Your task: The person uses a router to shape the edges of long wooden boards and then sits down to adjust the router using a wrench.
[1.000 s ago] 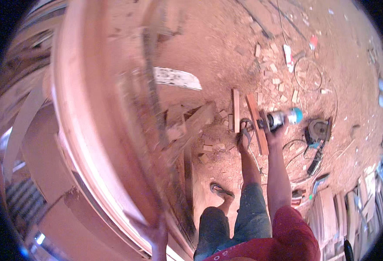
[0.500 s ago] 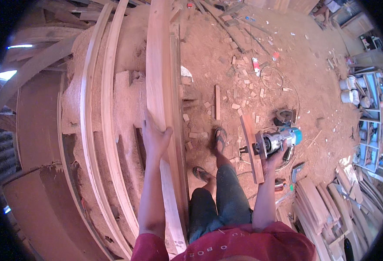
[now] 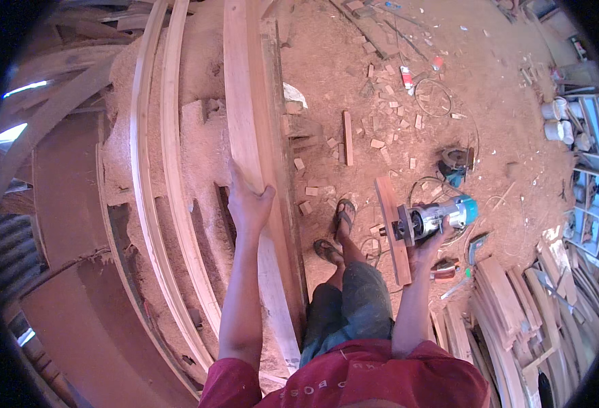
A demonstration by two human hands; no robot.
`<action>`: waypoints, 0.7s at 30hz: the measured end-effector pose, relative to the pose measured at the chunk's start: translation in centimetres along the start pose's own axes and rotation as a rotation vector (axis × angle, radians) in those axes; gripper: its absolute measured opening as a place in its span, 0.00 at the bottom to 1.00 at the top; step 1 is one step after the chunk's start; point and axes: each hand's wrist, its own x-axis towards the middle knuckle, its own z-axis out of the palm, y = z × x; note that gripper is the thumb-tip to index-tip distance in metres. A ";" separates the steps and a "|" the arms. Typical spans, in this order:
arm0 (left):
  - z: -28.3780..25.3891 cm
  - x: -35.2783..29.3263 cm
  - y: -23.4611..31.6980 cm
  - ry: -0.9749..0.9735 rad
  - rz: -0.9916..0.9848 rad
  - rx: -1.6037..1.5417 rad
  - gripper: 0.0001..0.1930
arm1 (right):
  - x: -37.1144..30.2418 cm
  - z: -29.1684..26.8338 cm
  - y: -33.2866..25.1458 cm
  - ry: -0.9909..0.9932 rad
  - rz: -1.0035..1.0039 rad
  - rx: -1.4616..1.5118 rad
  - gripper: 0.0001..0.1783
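Your left hand (image 3: 248,207) rests with thumb and fingers spread upon the long wooden beam (image 3: 241,102), along the right edge of the surface (image 3: 207,149). Your right hand (image 3: 430,248) wraps its fingers around the silver-and-teal power tool (image 3: 442,216), beyond that edge.

Only readable text: small pale capitals (image 3: 309,391) on front of red shirt (image 3: 408,384), one group left of the middle, another about mid-front toward its upper edge as seen, part lost in folds. Any marking on the power tool (image 3: 442,217) is too small to read.
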 end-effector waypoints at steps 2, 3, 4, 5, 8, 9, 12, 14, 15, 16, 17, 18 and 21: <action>0.0 -0.2 0.0 0.002 0.011 0.017 0.54 | 0.0 0.3 0.5 -0.020 -0.046 0.020 0.31; -0.1 -0.4 0.4 -0.016 -0.014 0.027 0.54 | 0.0 0.3 0.7 -0.028 -0.069 0.029 0.31; -0.2 -0.4 0.8 -0.035 -0.038 0.036 0.54 | 0.1 0.3 0.8 -0.029 -0.073 0.058 0.32; -0.2 -0.5 1.2 -0.055 -0.060 0.045 0.54 | 0.3 0.3 0.8 -0.029 -0.078 0.088 0.33; 0.3 -0.4 -0.3 0.007 -0.016 -0.010 0.53 | -0.1 -0.4 0.0 -0.118 -0.100 0.162 0.33; 0.2 -0.4 -0.3 -0.006 -0.048 -0.019 0.53 | -0.5 0.0 -0.7 -0.164 -0.115 0.186 0.33; 0.6 -0.1 0.1 -0.013 -0.063 -0.045 0.53 | -2.2 0.9 -3.9 -0.078 -0.236 0.247 0.36; 0.2 -0.6 -0.4 0.062 -0.008 -0.035 0.52 | -3.8 3.2 -5.8 -0.167 -0.294 0.224 0.39; 0.2 -0.7 -0.1 0.053 -0.019 -0.019 0.52 | -4.3 3.7 -6.9 -0.223 -0.334 0.199 0.41; 0.1 -0.6 0.2 0.044 -0.030 -0.004 0.52 | -4.8 4.4 -7.8 -0.223 -0.379 0.201 0.41; 0.1 -0.5 0.5 0.036 -0.042 0.012 0.52 | -5.2 4.9 -8.5 -0.224 -0.424 0.202 0.41; 0.0 -0.5 0.3 0.045 -0.029 0.001 0.52 | -5.7 5.3 -9.0 -0.223 -0.468 0.185 0.41; -0.4 -0.7 -0.4 0.075 0.008 -0.042 0.51 | -7.3 6.8 -10.0 -0.243 -0.632 0.086 0.43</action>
